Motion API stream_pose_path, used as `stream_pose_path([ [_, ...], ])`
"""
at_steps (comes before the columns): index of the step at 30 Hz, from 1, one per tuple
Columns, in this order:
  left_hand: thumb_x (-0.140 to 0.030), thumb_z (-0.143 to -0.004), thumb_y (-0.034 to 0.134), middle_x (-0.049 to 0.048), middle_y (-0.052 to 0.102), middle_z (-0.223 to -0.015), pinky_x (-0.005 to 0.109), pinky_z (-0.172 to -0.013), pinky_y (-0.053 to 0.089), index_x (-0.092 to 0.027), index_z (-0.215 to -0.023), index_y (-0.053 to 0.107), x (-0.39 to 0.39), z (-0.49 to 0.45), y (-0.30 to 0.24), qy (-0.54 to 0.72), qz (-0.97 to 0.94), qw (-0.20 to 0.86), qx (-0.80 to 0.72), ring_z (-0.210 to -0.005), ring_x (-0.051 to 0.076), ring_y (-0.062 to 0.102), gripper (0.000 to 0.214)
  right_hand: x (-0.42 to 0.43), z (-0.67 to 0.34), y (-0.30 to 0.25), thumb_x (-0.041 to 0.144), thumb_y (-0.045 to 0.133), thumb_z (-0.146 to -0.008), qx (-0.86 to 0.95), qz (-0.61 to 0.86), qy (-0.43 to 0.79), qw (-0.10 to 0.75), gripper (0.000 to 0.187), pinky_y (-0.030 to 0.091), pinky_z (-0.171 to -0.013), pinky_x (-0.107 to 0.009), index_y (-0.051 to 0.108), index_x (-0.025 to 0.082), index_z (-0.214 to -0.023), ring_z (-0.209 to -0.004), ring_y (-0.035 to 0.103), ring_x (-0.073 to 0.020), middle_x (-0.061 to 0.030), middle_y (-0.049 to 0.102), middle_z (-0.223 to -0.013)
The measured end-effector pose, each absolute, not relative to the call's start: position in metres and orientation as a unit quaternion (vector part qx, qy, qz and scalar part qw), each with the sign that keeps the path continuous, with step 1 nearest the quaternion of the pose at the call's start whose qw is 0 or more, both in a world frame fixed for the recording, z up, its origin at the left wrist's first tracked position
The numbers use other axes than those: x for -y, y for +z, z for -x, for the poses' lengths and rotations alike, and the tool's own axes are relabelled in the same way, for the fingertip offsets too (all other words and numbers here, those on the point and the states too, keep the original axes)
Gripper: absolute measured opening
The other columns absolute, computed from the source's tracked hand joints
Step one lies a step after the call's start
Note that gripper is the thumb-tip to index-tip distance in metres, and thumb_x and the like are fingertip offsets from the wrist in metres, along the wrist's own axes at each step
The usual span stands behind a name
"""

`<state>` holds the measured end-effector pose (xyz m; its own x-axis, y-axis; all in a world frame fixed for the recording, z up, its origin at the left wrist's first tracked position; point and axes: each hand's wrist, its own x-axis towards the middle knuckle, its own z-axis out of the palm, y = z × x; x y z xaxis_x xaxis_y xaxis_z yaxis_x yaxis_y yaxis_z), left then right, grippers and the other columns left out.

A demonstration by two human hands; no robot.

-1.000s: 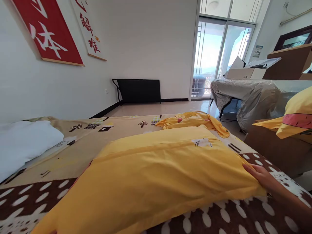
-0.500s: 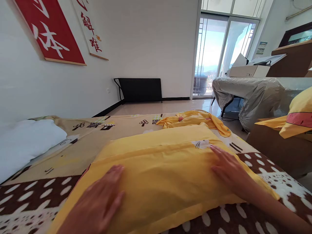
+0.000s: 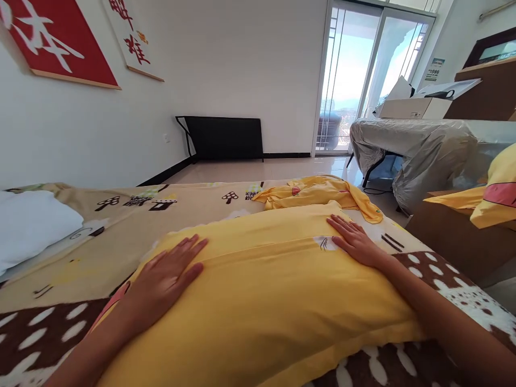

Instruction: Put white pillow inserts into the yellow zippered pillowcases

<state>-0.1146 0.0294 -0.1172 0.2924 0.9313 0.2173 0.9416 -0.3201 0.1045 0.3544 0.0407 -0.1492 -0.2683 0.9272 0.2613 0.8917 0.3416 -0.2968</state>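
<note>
A plump yellow pillow [image 3: 258,290] lies on the patterned blanket [image 3: 193,201] right in front of me. Across its upper part runs an overlapping fabric edge, with a small white whiskered print near the right. My left hand [image 3: 165,277] rests flat on the pillow's left side, fingers stretched toward the far edge. On the upper right corner lies my right hand [image 3: 357,240], also flat, its fingers pointing left beside the white print. Neither hand grips the cloth. Behind the pillow is a crumpled yellow cloth [image 3: 314,191].
A white pillow [image 3: 38,228] lies at the bed's left. To the right, a cardboard box [image 3: 451,231] has yellow fabric [image 3: 500,188] on it. Beyond stands a plastic-covered table [image 3: 427,142] bearing an open carton [image 3: 415,107]. A black folded frame [image 3: 223,138] leans against the far wall.
Both hands have slid forward over the pillow toward its far edge and now lie flatter. The view has tilted down and turned slightly right.
</note>
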Motion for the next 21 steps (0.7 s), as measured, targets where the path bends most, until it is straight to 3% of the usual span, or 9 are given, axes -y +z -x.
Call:
stream_pose_path([
  [6,-0.046,-0.093,0.026,-0.0037,0.028,-0.152,0.041,-0.115,0.024,-0.028,-0.143,0.031,-0.029,0.149,-0.144,-0.231,0.755,-0.001,0.614,-0.140,0.021,0.026,0.053,-0.039,-0.404,-0.201,0.057,0.021,-0.092,0.711,0.628,0.161,0.272,0.069,0.016,-0.117,-0.038,0.015,0.020,-0.150,-0.142,0.017,-0.0182,-0.0027,0.017,-0.155],
  [9,-0.043,-0.092,0.028,-0.0027,0.034,-0.149,0.040,-0.113,0.029,-0.026,-0.141,0.036,-0.028,0.150,-0.141,-0.243,0.757,0.012,0.607,-0.137,0.023,0.031,0.053,-0.033,-0.413,-0.205,0.052,0.020,-0.093,0.700,0.647,0.163,0.255,0.064,0.022,-0.115,-0.039,0.018,0.021,-0.149,-0.140,0.025,-0.0187,-0.0019,0.024,-0.153],
  [14,-0.038,-0.087,0.026,0.0062,0.048,-0.139,0.042,-0.107,0.038,-0.012,-0.133,0.050,-0.027,0.130,-0.102,-0.141,0.757,0.019,0.638,-0.128,0.026,0.046,0.058,-0.023,-0.394,-0.154,0.035,0.026,-0.091,0.703,0.681,-0.044,0.200,0.051,0.022,-0.109,-0.055,0.050,0.016,-0.132,-0.133,0.038,-0.0290,-0.0130,0.042,-0.143],
  [17,-0.042,-0.085,0.027,0.0070,0.051,-0.136,0.041,-0.106,0.038,-0.013,-0.130,0.054,-0.031,0.087,-0.072,-0.064,0.796,0.016,0.601,-0.126,0.027,0.048,0.059,-0.017,-0.332,-0.112,0.033,0.028,-0.092,0.783,0.580,-0.053,0.218,0.050,0.034,-0.105,-0.047,0.046,0.015,-0.134,-0.128,0.046,-0.0257,-0.0128,0.047,-0.139],
  [21,-0.045,-0.088,0.030,0.0045,0.058,-0.129,0.032,-0.099,0.043,-0.018,-0.123,0.059,-0.054,0.018,-0.055,-0.044,0.875,-0.003,0.482,-0.118,0.021,0.056,0.053,-0.026,-0.224,-0.079,0.031,0.029,-0.093,0.881,0.427,-0.019,0.202,0.043,0.039,-0.100,-0.041,0.051,0.018,-0.128,-0.122,0.050,-0.0236,-0.0097,0.054,-0.133],
])
